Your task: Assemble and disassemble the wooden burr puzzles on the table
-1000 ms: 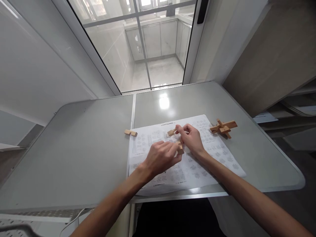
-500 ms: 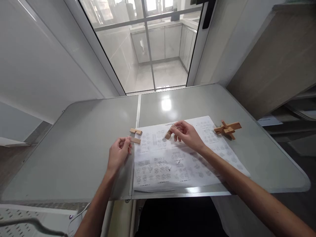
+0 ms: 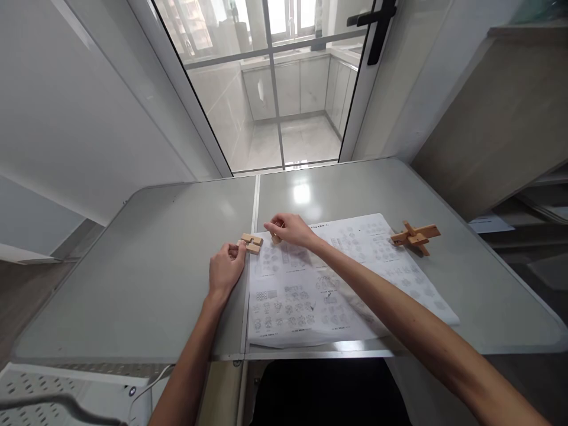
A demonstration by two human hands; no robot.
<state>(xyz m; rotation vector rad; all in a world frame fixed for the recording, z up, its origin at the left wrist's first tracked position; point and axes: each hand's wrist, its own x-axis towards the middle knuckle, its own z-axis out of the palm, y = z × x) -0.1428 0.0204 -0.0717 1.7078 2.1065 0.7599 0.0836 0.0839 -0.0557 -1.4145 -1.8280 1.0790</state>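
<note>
At the seam of the folding table, my left hand is closed, its fingertips pinching the end of a notched wooden puzzle piece. Right behind that piece lies another notched wooden puzzle piece, close alongside. My right hand is closed over the upper left of the printed sheet, with a short wooden puzzle piece in its fingers, partly hidden by them. At the sheet's right edge sits a partly joined wooden puzzle of crossed bars, with neither hand near it.
A large paper sheet with small printed diagrams covers the middle of the grey folding table. Beyond the table stands a glazed door with a black handle. Shelves are at the right.
My right hand has moved left with its piece, toward the two pieces by my left hand. The piece in my left hand now lies alongside the other one. The view has shifted slightly.
</note>
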